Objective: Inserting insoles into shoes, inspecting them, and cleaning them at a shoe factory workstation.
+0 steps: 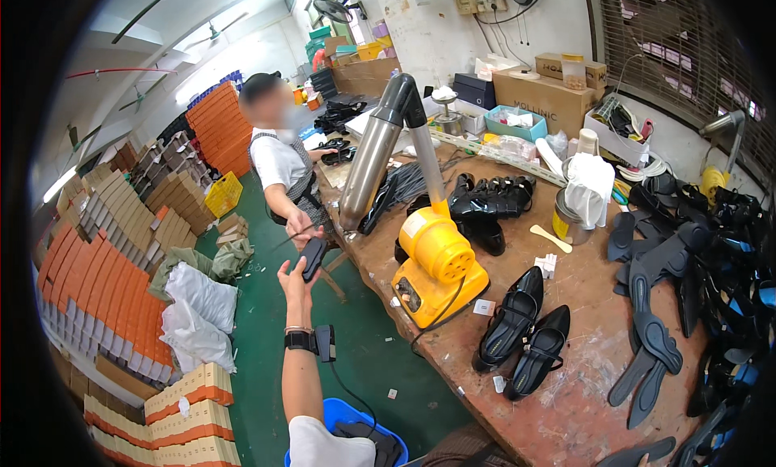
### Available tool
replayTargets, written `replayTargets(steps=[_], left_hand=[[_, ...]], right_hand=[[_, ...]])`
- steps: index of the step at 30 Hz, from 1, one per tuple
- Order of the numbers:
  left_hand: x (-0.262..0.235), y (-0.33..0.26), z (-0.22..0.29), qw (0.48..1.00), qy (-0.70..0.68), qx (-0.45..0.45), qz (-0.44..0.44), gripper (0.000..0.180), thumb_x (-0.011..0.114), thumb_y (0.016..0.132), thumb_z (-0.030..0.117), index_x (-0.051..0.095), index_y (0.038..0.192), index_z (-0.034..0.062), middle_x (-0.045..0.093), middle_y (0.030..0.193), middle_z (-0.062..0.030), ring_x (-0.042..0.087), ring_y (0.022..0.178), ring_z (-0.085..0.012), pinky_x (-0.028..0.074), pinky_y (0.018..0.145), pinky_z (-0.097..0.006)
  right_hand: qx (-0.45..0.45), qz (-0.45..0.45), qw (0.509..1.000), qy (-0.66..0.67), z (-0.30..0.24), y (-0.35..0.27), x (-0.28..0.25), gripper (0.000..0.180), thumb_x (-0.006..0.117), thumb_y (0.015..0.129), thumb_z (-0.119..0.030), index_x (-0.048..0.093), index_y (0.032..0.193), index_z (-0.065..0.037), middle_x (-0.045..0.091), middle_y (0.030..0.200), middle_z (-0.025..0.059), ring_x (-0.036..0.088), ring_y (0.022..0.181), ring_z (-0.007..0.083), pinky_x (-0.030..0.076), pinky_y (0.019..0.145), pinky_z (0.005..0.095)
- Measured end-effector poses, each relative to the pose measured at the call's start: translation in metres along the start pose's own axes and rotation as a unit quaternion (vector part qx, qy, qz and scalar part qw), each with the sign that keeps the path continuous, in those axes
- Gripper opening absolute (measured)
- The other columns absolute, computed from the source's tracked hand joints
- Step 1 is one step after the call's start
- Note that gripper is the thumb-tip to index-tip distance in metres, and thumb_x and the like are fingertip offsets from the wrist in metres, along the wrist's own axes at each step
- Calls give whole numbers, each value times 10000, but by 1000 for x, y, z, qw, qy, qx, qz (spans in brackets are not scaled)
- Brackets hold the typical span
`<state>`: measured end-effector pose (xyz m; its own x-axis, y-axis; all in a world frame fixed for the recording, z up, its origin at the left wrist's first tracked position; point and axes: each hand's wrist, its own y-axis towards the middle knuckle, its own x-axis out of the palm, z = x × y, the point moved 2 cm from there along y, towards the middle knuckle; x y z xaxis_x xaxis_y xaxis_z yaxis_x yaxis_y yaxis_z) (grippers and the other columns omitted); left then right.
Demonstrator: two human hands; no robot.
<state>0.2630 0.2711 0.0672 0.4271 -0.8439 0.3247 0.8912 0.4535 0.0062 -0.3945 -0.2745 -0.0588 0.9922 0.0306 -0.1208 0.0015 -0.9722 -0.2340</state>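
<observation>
My left hand reaches out over the floor beside the table. Its fingers are closed on a black oblong object, whose kind I cannot make out. Just beyond it, a co-worker's hand holds a thin dark strip. A black band with a small cabled module sits on my left wrist. At the lower right edge, a black insole lies by what seems a fingertip of my right hand; the rest of that hand is out of view.
On the brown table stand a yellow machine with a metal tube and a pair of black shoes. Dark insoles and black shoe parts pile up at right. Below my arm is a blue bin; a co-worker stands ahead.
</observation>
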Motion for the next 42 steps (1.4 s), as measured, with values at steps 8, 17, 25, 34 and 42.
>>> replayTargets(steps=[8,17,25,34,42], left_hand=[[17,-34,-29,996,33,-32,-79,518,644,907,57,393,1360,52,628,1134,-155,645,1041,-255,600,795,-424],[172,-299,-83,773,117,-268,-563,535,637,951,107,453,1451,59,653,912,-66,614,712,-112,534,650,-256],[407,-412,-96,669,159,-149,-710,889,680,902,107,127,1597,149,640,865,-61,579,623,-117,520,568,-291],[426,-429,-93,613,170,-22,-771,670,694,912,177,384,1500,92,661,858,-36,585,642,-81,492,587,-260],[221,-409,-95,433,514,403,-621,663,666,870,517,547,1390,121,431,1450,-238,368,1352,-454,302,1075,-608]], right_hand=[[-32,20,999,-1,63,48,-21,317,615,996,-239,511,709,-155,392,621,-93,338,545,37,235,493,229],[-9,26,996,-81,69,52,-31,290,611,993,-331,653,868,-73,565,699,-60,468,544,33,314,442,200],[7,23,999,-21,41,36,-13,298,602,1001,-308,687,938,-29,570,691,-54,474,546,35,352,468,192],[21,-1,999,-24,32,33,-17,255,617,992,-246,675,922,-8,641,745,-22,545,583,46,378,474,202],[51,-32,998,-27,34,41,-18,267,612,991,-252,650,859,-23,606,704,-20,517,556,54,373,473,201]])
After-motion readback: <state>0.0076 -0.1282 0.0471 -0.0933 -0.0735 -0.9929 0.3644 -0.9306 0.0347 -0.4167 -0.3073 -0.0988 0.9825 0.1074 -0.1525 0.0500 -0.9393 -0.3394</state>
